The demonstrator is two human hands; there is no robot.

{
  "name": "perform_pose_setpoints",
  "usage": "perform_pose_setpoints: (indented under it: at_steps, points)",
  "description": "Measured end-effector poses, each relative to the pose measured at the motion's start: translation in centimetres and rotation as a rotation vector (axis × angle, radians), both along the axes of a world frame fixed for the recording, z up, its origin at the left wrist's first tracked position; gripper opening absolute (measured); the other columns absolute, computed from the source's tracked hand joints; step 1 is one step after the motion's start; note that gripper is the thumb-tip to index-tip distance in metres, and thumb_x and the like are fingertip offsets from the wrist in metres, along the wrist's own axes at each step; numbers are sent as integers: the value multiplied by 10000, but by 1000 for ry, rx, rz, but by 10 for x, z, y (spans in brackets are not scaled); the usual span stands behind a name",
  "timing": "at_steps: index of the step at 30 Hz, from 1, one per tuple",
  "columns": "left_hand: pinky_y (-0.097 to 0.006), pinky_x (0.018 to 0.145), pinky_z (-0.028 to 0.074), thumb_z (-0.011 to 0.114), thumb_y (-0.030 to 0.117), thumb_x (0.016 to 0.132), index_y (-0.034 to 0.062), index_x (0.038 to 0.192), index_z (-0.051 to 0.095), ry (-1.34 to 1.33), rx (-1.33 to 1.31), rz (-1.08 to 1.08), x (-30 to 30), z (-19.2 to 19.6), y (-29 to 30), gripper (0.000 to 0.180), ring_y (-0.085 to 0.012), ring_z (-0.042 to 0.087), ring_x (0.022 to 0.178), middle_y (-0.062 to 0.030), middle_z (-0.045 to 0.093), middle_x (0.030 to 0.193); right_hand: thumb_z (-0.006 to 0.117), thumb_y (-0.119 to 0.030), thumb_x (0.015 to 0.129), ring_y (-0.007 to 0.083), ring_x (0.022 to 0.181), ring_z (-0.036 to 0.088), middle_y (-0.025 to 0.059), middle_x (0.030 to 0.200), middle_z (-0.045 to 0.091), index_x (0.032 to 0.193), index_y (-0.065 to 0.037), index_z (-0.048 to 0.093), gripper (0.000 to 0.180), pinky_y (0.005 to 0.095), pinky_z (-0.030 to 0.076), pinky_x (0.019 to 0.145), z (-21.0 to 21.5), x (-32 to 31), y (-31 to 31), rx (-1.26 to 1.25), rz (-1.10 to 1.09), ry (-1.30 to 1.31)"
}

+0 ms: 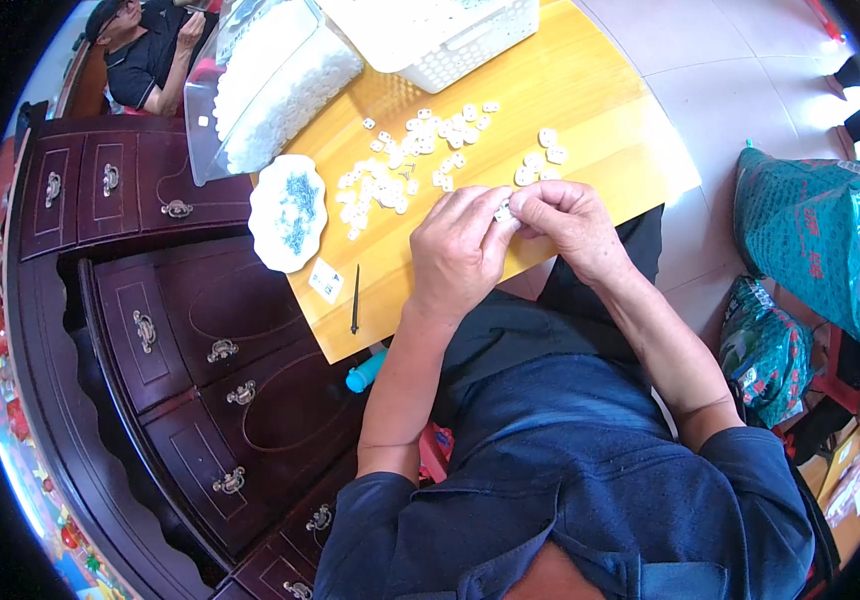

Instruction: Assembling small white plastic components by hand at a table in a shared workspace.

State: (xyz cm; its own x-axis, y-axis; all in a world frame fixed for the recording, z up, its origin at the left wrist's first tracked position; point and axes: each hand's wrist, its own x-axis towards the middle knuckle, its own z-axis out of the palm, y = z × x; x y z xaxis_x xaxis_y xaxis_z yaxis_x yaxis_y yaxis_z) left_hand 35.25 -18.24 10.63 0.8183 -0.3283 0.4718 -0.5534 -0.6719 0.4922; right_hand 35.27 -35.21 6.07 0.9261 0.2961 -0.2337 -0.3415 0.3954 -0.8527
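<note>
My left hand and my right hand meet over the near edge of a yellow wooden table. Together they pinch one small white plastic piece between the fingertips. Several more small white pieces lie scattered on the table just beyond my hands, with a few others to the right. A thin dark pointed tool lies on the table left of my left hand.
A white and blue patterned dish and a small white card sit at the table's left edge. A clear bag of white pieces and a white basket stand behind. Dark wooden drawers lie left. Another person sits at the far left. Green bags rest on the floor at right.
</note>
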Motion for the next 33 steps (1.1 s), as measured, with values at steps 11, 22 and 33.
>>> perform_pose_setpoints:
  at_steps: [11,22,33]
  points:
    - [-389,754,559,732,51,835,55,1059,712,16,-16,17,0,-5,4,225,-297,688,860,-102,709,951,685,-174,984,50,725,591,-14,786,680,925,-21,751,176,215,487,691,6,-1,7,-73,-58,-30]
    - [-328,688,572,774,13,816,11,1054,719,301,-220,238,-14,-14,57,245,-245,704,771,-108,701,980,637,-183,1019,24,690,556,-36,774,646,974,-7,714,197,196,457,641,14,5,1,-312,-145,-206]
    - [-313,630,542,758,13,834,30,981,741,96,-33,433,-2,-34,113,149,-209,707,717,-99,706,888,687,-165,949,146,574,608,107,657,649,930,-6,720,163,296,494,586,25,27,-17,-1031,-210,-459]
